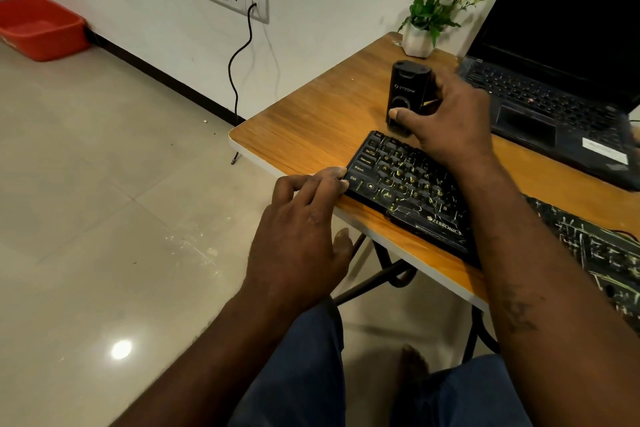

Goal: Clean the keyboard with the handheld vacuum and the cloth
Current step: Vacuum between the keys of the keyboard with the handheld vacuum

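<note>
Two hands are at work in the head view. The keyboard [405, 184], black with yellow letters, lies on the wooden table [311, 121], and its near edge is close to the table's near edge. The right hand [446, 121] grasps the handheld vacuum [408, 90], with the thumb on its front below the round button and the fingers curled round its far side. The vacuum stands upright, and its lower end is at the keyboard's far left corner. The left hand [304, 236] grasps nothing. Its bent fingertips touch the keyboard's left end beside the Ctrl key, and its thumb hangs below the table's edge. Behind the keyboard, to the right, stands an open laptop [554, 80] with a dark screen. Behind the keyboard, past the vacuum, stands a white flower pot [420, 38].
</note>
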Available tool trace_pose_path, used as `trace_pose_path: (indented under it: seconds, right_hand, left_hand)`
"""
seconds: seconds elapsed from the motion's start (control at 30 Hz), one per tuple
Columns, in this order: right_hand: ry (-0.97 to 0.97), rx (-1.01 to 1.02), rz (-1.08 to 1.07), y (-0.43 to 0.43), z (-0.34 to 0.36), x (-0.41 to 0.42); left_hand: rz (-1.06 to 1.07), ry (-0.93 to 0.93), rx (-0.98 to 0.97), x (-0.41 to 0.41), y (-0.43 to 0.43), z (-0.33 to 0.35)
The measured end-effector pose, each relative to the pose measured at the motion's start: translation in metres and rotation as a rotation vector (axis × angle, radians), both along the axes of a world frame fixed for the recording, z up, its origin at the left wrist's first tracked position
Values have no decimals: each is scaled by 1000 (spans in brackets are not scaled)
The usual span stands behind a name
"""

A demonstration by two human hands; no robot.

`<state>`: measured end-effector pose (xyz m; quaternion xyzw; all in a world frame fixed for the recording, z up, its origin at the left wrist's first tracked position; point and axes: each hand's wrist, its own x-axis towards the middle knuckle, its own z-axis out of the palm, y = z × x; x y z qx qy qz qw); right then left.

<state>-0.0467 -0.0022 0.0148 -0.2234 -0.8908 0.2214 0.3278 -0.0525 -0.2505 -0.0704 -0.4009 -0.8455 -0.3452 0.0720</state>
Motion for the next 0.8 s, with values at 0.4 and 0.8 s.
trace_pose_path:
  seconds: [0.4, 0.8]
  right_hand:
    - [52, -133, 79, 5, -6, -1]
    - [22, -59, 126, 2, -5, -8]
  left_hand:
    - [2, -313, 48, -92, 64, 51]
    - [-125, -86, -138, -123, 98, 45]
